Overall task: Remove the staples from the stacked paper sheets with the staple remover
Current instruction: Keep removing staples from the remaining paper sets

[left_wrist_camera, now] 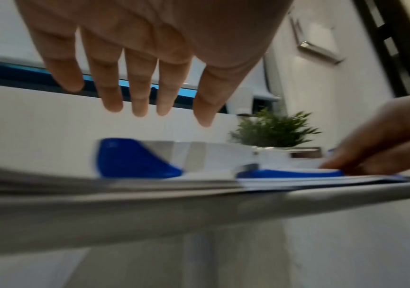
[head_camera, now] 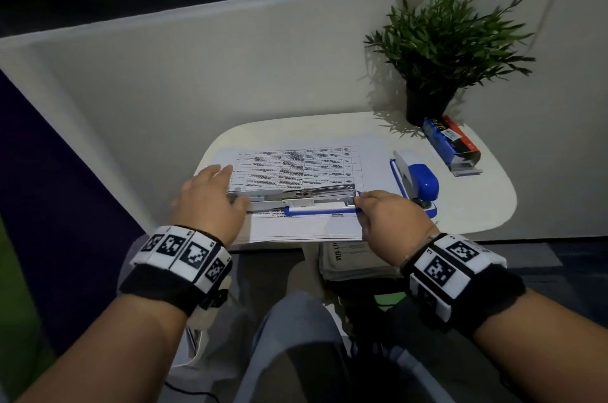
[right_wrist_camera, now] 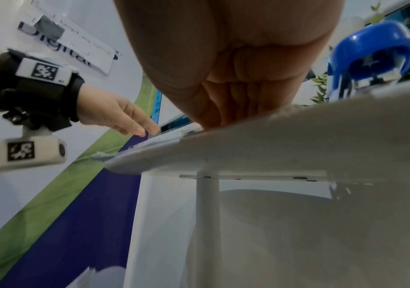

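Fingers [head_camera: 368, 201] of the right hand [head_camera: 385, 215] pinch the right end of the stapler [head_camera: 296, 197]; the left hand [head_camera: 205, 198], fingers straight, is over its left end. It lies crosswise on the papers [head_camera: 296, 228].

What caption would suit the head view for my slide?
Left hand open over a long stapler on stacked paper sheets; right hand holds its other end.
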The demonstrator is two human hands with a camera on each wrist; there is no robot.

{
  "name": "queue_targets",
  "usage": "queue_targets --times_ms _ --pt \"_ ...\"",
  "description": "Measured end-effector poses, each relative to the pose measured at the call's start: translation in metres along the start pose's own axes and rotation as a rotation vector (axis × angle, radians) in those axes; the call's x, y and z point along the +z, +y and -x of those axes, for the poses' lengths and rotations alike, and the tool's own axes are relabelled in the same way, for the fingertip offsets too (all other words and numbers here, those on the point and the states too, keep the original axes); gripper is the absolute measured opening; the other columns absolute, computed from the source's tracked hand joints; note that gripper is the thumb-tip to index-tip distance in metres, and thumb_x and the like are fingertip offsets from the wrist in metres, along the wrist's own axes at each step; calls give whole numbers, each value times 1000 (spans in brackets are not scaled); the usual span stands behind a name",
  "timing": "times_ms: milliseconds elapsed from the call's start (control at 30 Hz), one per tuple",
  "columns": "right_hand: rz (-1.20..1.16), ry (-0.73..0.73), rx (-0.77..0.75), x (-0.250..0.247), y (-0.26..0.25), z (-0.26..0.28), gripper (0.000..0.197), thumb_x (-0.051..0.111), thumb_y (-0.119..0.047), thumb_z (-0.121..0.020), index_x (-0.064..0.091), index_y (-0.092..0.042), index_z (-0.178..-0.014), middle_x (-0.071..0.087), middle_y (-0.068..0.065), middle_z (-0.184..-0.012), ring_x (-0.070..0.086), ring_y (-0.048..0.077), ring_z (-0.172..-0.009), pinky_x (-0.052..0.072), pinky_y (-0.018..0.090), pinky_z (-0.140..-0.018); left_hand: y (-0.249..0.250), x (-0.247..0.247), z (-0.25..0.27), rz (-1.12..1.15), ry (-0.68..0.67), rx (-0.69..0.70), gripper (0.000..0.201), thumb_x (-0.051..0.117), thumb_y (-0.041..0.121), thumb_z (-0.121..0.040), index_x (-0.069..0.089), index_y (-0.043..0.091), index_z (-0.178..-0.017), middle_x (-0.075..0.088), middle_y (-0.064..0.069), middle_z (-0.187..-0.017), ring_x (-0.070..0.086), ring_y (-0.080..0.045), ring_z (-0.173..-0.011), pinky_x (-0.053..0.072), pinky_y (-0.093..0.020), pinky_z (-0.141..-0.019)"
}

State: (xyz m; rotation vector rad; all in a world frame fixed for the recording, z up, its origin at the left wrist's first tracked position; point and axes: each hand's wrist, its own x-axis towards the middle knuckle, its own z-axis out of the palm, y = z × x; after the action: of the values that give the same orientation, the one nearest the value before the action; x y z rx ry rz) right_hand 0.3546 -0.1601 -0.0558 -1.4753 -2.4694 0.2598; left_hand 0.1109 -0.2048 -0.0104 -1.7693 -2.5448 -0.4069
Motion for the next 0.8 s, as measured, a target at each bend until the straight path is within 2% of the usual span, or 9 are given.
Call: queue_targets --times_ms 67,100,200,267,400,500,600,667,800 --pt "-78 -20 39 -14 -3 4 30 47 -17 -94 59 -17 -122 62 2 -120 57 21 -108 45 28 -87 21 3 8 37 18 164 57 56 36 -89 38 22 -141 33 1 -149 29 -23 -135 22 -35 -112" --pt "-139 24 58 -25 -4 9 29 50 -16 -92 62 -16 -119 63 4 -118 58 23 -106 45 29 -86 32 5 12 48 21 227 57 56 38 -88 39 24 -141 33 2 -149 28 -21 -136 20 -35 -113" --pt "-266 379 108 -65 5 17 15 61 -13 -85 71 -12 -96 68 7 -95 62 27 -88 45 32 -78 53 12 23 93 0 307 57 54 42 -88 38 29 -141 31 7 -150 25 -17 -138 17 -35 -115" --pt "-236 436 254 -89 29 8 10 61 -15 -85 70 -13 -89 66 8 -90 60 29 -85 45 34 -77 59 17 26 101 -26 328 57 53 43 -89 36 30 -141 28 8 -151 22 -16 -139 14 -33 -114" --pt "-10 147 532 -102 90 -22 17 65 -23 -83 66 -13 -96 65 15 -100 52 30 -86 38 30 -71 63 22 27 126 -60 324 60 45 50 -85 37 31 -141 26 8 -151 20 -16 -139 12 -33 -114" --pt "39 -30 582 -91 110 -36 45 71 -37 -82 55 -12 -116 59 15 -99 53 30 -89 38 30 -70 63 23 27 149 -59 315 57 55 43 -87 40 28 -139 29 6 -150 23 -17 -138 15 -35 -115" --pt "86 -97 599 -84 118 -50 59 70 -47 -81 50 -9 -120 57 13 -97 53 30 -89 38 30 -71 64 22 27 169 -38 308 56 56 44 -86 42 28 -138 32 6 -148 25 -17 -136 16 -34 -113" --pt "133 -122 596 -80 121 -57 54 72 -44 -80 55 -5 -113 57 12 -92 53 29 -84 39 31 -70 66 20 27 191 -20 299 55 58 41 -86 43 29 -137 33 7 -147 25 -15 -135 16 -33 -113" --pt "148 -138 596 -79 123 -61 46 77 -37 -76 60 -6 -105 63 14 -96 58 31 -88 41 30 -69 68 12 29 219 15 299 53 59 39 -87 44 29 -136 34 8 -145 27 -14 -133 19 -33 -111"
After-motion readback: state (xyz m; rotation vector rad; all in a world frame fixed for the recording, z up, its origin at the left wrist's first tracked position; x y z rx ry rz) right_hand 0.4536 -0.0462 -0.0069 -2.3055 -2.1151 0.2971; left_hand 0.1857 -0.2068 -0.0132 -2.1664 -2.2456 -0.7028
